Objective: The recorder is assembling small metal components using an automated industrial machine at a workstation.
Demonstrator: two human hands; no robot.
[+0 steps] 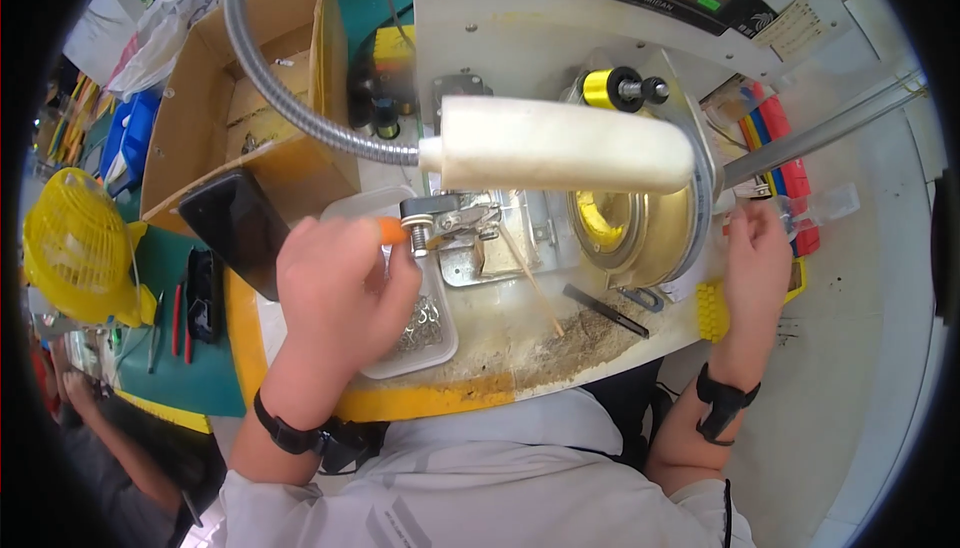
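Note:
My left hand [345,288] is closed around the orange handle [392,231] of a small metal toggle clamp [465,223] with a spring. Below that hand, a clear plastic tray [440,350] holds small shiny metal pieces. A thin wooden stick [530,283] slants down from the clamp. My right hand [757,253] is raised at the right of the machine, thumb and fingers pinched together beside a round brass-coloured wheel [645,238]. Whatever lies between those fingertips is too small to make out. A white cylinder [565,145] on a flexible metal neck hangs over the clamp and hides part of the machine.
A black utility knife [605,310] lies on the bench near its front edge. A phone [235,223] leans against an open cardboard box [190,118]. A yellow fan [85,248] stands far left, near another person's arm. A metal bar [820,133] crosses the right side.

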